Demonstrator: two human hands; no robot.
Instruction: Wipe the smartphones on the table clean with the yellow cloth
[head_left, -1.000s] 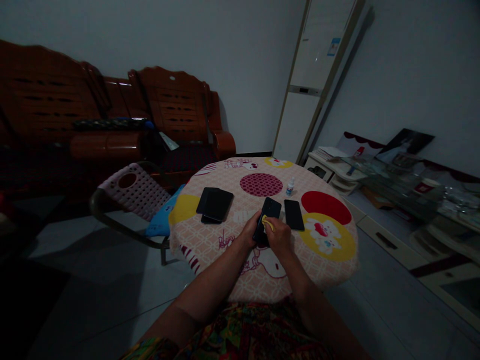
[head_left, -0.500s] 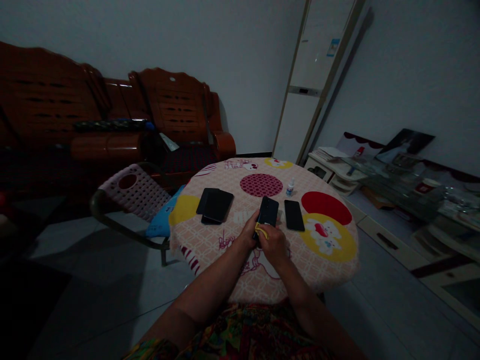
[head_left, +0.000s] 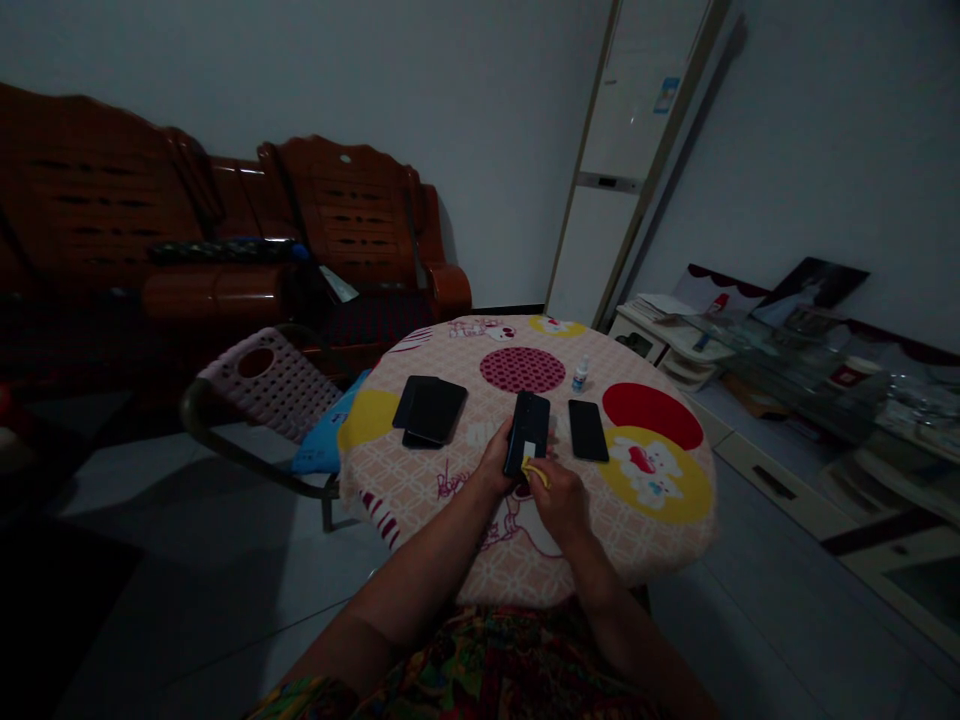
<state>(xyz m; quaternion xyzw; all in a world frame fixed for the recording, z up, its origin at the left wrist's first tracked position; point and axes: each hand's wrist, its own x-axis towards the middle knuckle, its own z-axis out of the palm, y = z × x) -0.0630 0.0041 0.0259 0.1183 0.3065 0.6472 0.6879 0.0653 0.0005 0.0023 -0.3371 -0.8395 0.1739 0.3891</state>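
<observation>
My left hand [head_left: 495, 462] is closed around a dark smartphone [head_left: 530, 420], its back with the camera side facing up. A pale label [head_left: 529, 451] shows near the phone's lower end. Pinched in my right hand [head_left: 559, 498] is a folded yellow cloth [head_left: 537, 473], which meets the phone's lower end. To the right of the held phone, another black phone [head_left: 589, 431] lies flat on the tablecloth. Behind that one stands a small white bottle [head_left: 580, 375] with a blue label. On the left, two dark flat devices [head_left: 436, 412] overlap each other.
A patterned cloth covers the round table [head_left: 450, 350]. A woven chair [head_left: 274, 375] with a blue cushion [head_left: 330, 435] stands at its left. Farther back are wooden sofas [head_left: 337, 200] and a tall white air conditioner [head_left: 600, 220]. A glass-topped cabinet [head_left: 795, 365] is at the right.
The phone has shifted slightly left and turned, so its pale label now shows. My right hand with the yellow cloth has moved a little right and down along it.
</observation>
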